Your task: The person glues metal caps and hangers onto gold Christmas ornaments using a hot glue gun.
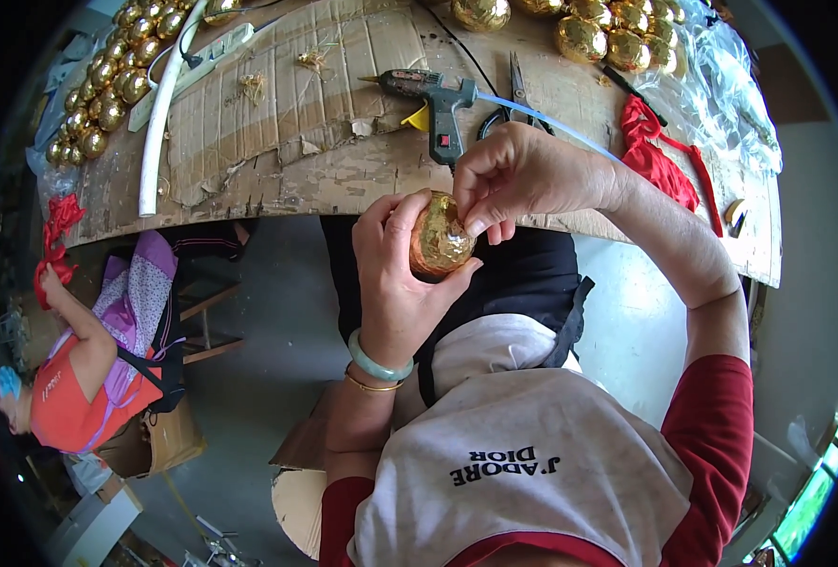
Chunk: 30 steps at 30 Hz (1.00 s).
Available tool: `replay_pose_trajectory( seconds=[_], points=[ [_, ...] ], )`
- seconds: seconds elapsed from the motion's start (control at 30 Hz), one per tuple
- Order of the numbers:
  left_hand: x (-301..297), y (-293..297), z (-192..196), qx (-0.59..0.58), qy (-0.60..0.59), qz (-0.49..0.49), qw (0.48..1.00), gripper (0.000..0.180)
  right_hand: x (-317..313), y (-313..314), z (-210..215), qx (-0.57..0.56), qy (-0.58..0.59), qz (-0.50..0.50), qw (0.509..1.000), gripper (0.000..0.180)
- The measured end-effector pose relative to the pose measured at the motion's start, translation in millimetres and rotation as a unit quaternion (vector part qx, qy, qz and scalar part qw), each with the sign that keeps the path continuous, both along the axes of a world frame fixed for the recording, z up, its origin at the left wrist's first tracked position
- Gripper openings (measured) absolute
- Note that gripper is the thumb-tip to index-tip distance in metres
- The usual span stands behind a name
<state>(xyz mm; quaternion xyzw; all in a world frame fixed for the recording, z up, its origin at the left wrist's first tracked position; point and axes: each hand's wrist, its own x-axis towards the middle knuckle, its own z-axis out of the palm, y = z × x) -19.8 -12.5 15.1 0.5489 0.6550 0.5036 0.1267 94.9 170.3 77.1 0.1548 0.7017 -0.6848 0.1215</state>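
Below the glue gun (pixel 441 102), our left hand (pixel 391 282) cups the gold ball (pixel 435 240); our right hand (pixel 530 176) pinches closed against it. Probably light, slick: we'd hold its sides.

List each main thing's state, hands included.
Left hand: curled around gold ball
Right hand: thumb and fingers at the ball
Gold ball: held, off the table
Glue gun: on its side, blue stick in rear
Scissors: lying down; blade gap unclear
Red cloth on table: crumpled
Cardboard sheet: flat, torn edges
Clear plastic: crumpled
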Motion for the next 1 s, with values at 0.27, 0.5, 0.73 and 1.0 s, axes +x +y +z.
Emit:
replay_pose_trajectory(
  seconds=[0.27, 0.5, 0.73, 1.0],
  points=[
    [0.5, 2.4, -1.3, -0.009, 0.017, 0.011, 1.0, 0.076, 3.4, -14.1, 7.5, 0.154, 0.077, -0.013, 0.985, 0.009],
    [1.9, -0.6, -1.5, -0.002, 0.018, 0.013, 1.0, 0.076, 2.7, -14.7, 14.4, 0.077, 0.026, -0.021, 0.997, 0.009],
    [3.1, -1.9, 0.8, 0.005, 0.03, 0.013, 0.999, 0.077, 2.4, -11.6, 9.1, 0.066, 0.016, -0.011, 0.998, 0.01],
    [5.1, -1.7, -1.2, 0.006, 0.045, 0.01, 0.999, 0.078, 1.0, -13.5, 7.2, 0.067, 0.007, 0.005, 0.998, 0.016]
  ],
)
